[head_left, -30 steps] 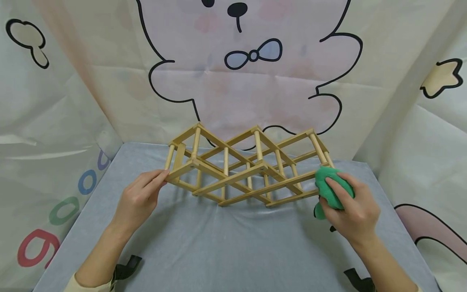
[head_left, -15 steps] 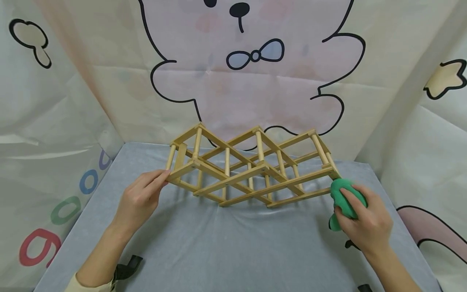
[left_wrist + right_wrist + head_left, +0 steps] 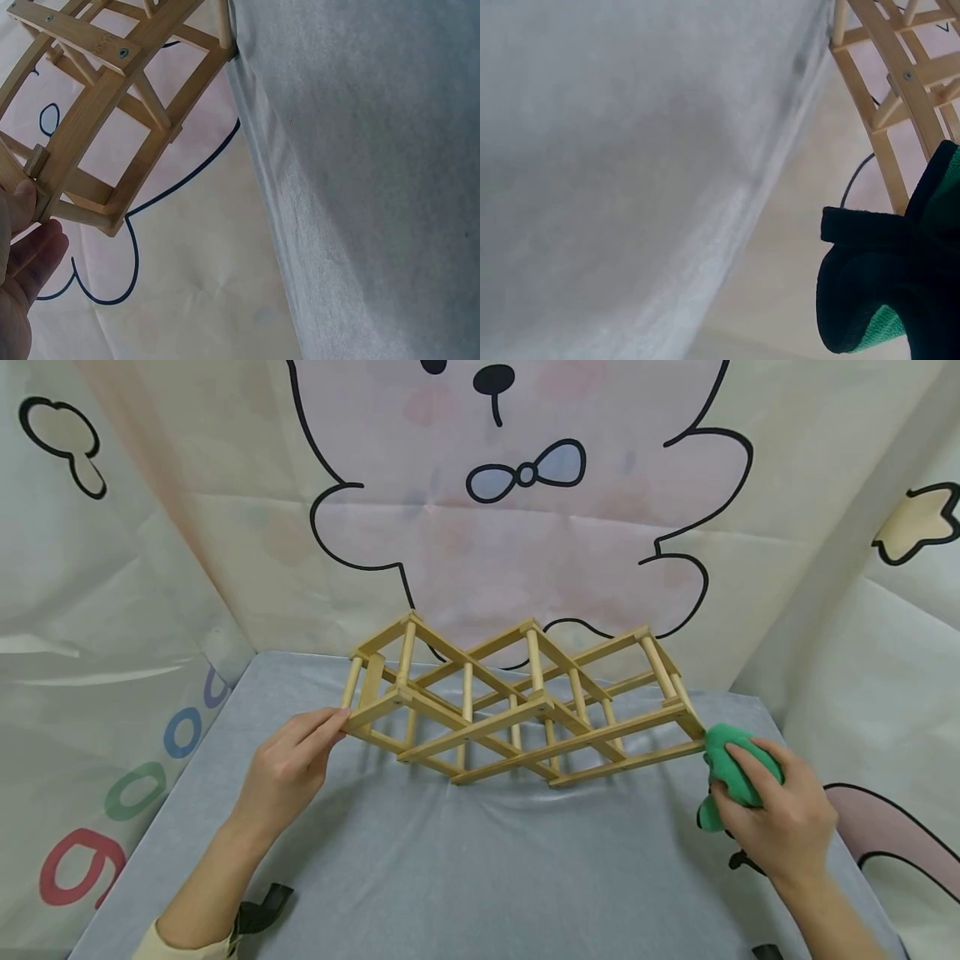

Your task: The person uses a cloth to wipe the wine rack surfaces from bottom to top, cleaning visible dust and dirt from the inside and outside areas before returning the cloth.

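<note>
A folding wooden rack [image 3: 535, 660] of crossed slats and round dowels stretches zigzag over the far half of the table in the head view. My left hand [image 3: 288, 768] pinches its lower left corner; in the left wrist view the thumb and fingers meet around the slat end of the rack [image 3: 90, 112]. In my right hand [image 3: 787, 814] is a bunched green cloth [image 3: 738, 772], gripped at the rack's right end with its edge against the slat tip. The right wrist view shows dark edging on the cloth [image 3: 885, 326], which hides the fingers there.
A blue-grey cloth covers the table [image 3: 480, 877]. Behind it hangs a pale printed curtain [image 3: 420, 527] with a cartoon animal, and similar sheets close off both sides. A black strap [image 3: 262, 910] sticks out by the left wrist.
My right hand has slid the green cloth rightward along the slat to the rack's right end, uncovering that corner. The left hand and the rack have stayed nearly still.
</note>
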{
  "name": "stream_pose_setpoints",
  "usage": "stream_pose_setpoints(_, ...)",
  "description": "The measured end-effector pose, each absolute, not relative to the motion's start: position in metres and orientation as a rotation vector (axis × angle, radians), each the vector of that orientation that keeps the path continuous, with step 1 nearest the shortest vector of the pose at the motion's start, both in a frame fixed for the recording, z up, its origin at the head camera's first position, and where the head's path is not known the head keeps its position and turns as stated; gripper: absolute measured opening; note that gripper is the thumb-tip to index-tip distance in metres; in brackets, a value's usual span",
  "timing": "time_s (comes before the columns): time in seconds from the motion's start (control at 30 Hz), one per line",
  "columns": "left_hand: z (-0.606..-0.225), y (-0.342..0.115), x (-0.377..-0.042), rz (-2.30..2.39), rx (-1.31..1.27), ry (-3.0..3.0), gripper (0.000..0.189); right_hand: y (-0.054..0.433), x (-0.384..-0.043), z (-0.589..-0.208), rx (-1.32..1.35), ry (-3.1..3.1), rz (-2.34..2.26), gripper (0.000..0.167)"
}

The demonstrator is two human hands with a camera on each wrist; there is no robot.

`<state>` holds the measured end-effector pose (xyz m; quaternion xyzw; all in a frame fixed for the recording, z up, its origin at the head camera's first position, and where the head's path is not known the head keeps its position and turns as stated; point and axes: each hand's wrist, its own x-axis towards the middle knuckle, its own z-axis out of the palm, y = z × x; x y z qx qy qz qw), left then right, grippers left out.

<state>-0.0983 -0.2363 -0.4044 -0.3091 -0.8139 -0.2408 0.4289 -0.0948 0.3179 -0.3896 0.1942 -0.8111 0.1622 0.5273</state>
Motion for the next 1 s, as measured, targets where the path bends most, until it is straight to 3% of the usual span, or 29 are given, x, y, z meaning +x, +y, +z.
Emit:
stream_pose_setpoints(0.6, -0.404, -0.235, -0.098, -0.607, -0.768, -2.041, 0.033, 0.323, -0.108, -0.354, 0.514, -1.919, 0.384, 0.046)
stream_pose_setpoints(1.0, -0.405, -0.237, -0.097, -0.602, -0.765, -2.047, 0.032, 0.328, -0.168, -0.314, 0.773, -1.951, 0.389, 0.044)
